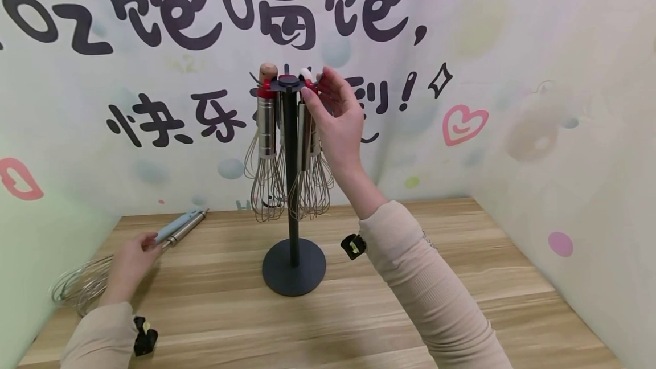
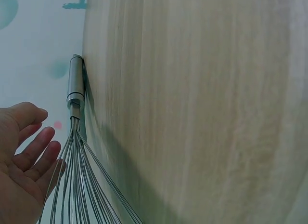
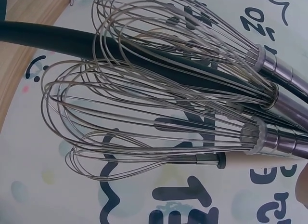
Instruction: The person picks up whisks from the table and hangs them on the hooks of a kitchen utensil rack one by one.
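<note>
On the left of the table, my left hand point(image 1: 130, 263) is over the whisks lying there. In the left wrist view its fingers are loosely bent beside the wires of a steel whisk point(image 2: 76, 84) and are not closed round it. A light blue handle point(image 1: 176, 225) lies alongside that whisk's steel handle. My right hand point(image 1: 340, 113) is raised at the top of a dark whisk stand point(image 1: 293, 278), thumb and fingers apart around a hook end. Its thumb tip is right above a steel-handled whisk point(image 1: 303, 141) hanging there. The right wrist view shows several hanging wire heads, with the fingers mostly out of frame.
A whisk point(image 1: 266, 124) with a wooden knob and red collar hangs on the stand's left side. The stand's round base is on the wood-grain table point(image 1: 389, 306). Behind is a printed wall sheet point(image 1: 205, 175) with large dark characters.
</note>
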### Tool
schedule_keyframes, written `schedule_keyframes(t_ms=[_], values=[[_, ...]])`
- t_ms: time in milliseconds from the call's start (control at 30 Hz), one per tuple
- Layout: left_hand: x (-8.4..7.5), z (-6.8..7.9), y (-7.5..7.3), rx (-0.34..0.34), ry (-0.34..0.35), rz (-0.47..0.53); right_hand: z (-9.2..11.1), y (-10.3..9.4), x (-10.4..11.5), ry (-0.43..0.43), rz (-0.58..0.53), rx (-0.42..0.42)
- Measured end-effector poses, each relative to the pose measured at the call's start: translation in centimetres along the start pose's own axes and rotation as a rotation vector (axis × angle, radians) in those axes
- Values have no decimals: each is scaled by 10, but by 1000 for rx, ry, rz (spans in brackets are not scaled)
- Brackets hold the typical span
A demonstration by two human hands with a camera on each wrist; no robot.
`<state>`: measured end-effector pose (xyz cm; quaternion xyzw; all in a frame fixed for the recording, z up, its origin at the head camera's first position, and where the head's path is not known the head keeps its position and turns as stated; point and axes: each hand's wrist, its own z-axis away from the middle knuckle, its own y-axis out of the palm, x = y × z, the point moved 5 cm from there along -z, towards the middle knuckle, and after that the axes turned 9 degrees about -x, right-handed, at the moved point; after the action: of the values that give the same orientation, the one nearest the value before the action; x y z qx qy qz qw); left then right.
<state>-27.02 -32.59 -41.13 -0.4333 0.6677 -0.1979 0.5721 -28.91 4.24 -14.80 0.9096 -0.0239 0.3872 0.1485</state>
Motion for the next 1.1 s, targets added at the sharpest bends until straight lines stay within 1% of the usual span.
schedule_keyframes(t_ms=[100, 300, 467, 600, 767, 867, 1100], values=[[1, -1, 1, 10, -4, -24, -1, 0, -1, 5, -9, 8], [2, -2, 2, 81, -23, -53, -3, 0, -2, 9, -16, 18], [0, -2, 4, 144, -1, -97, -4, 1, -2, 22, -21, 32], [-1, -1, 4, 150, 24, -132, -4, 1, -2, 27, -13, 43], [0, 0, 5, 148, 27, -148, -3, 1, -3, 30, -7, 52], [1, 1, 5, 139, 43, -149, -3, 2, -4, 33, -8, 51], [3, 0, 10, 152, 31, -123, -4, 2, -4, 38, -33, 46]])
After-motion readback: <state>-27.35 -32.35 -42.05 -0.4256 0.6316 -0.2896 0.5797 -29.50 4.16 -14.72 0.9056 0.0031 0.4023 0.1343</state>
